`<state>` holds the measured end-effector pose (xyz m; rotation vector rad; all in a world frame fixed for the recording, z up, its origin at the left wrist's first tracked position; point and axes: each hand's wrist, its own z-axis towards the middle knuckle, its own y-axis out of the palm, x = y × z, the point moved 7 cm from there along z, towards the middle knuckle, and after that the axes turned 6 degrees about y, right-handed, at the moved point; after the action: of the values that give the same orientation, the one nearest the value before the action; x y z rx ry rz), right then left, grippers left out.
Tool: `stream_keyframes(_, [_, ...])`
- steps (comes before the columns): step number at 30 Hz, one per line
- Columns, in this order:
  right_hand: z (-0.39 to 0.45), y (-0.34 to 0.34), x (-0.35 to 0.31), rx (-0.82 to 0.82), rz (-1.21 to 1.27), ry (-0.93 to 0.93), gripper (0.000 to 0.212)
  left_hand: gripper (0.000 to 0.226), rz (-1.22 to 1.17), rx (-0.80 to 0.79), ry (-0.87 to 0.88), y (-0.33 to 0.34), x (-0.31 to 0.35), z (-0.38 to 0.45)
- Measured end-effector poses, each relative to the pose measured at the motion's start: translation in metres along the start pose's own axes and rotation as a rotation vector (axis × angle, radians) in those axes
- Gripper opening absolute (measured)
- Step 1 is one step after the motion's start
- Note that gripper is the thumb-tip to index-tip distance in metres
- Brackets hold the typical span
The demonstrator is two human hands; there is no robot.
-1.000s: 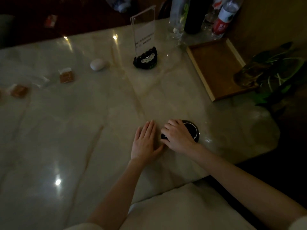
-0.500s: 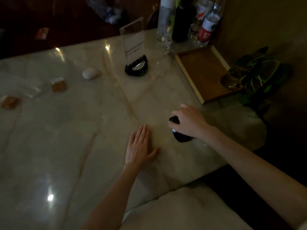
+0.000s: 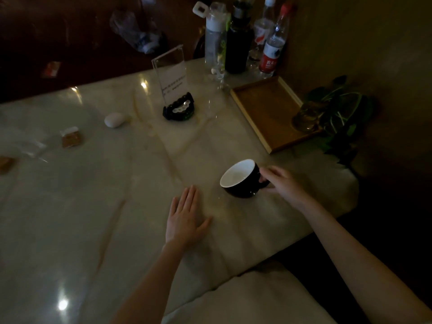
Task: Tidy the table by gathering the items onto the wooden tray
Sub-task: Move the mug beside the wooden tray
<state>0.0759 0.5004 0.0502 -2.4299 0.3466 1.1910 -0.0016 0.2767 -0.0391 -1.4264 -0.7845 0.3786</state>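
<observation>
A black cup with a white inside (image 3: pixel 240 178) hangs tilted just above the marble table (image 3: pixel 93 218), its mouth turned to the upper left. My right hand (image 3: pixel 280 183) is shut on its handle at the cup's right side. My left hand (image 3: pixel 184 218) lies flat on the table, fingers together, to the lower left of the cup and apart from it. The wooden tray (image 3: pixel 264 108) lies bare at the far right of the table. A white oval stone (image 3: pixel 114 119), a small brown packet (image 3: pixel 71 137) and a black bead bracelet (image 3: pixel 179 110) lie farther back.
An acrylic sign stand (image 3: pixel 171 77) rises behind the bracelet. Several bottles (image 3: pixel 236 40) stand at the back by the tray. A glass vase with a green plant (image 3: pixel 311 118) sits at the tray's right edge. Another brown packet (image 3: pixel 5 163) and clear wrapping (image 3: pixel 25 146) lie far left.
My right hand has lifted the cup off the table, turned it by the handle so its white inside shows, and carried it right. My left hand has stayed flat.
</observation>
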Motion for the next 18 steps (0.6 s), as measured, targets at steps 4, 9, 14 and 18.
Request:
stream_keyframes(4, [-0.004,-0.013,0.016,0.058,0.161,0.004,0.018,0.082,0.014,-0.004,-0.003,0.0,-0.001,0.001])
stream_keyframes(9, [-0.005,-0.016,0.034,0.092,0.368,0.039,0.017,0.084,0.006,0.005,-0.004,0.002,-0.001,0.0])
stream_keyframes(14, [-0.008,-0.011,0.052,0.079,0.452,0.048,0.018,0.085,-0.009,-0.001,-0.01,0.002,-0.001,0.0])
stream_keyframes(18, [-0.011,-0.008,0.068,0.122,0.489,0.06,0.018,0.084,0.001,0.013,-0.009,0.002,-0.002,0.0])
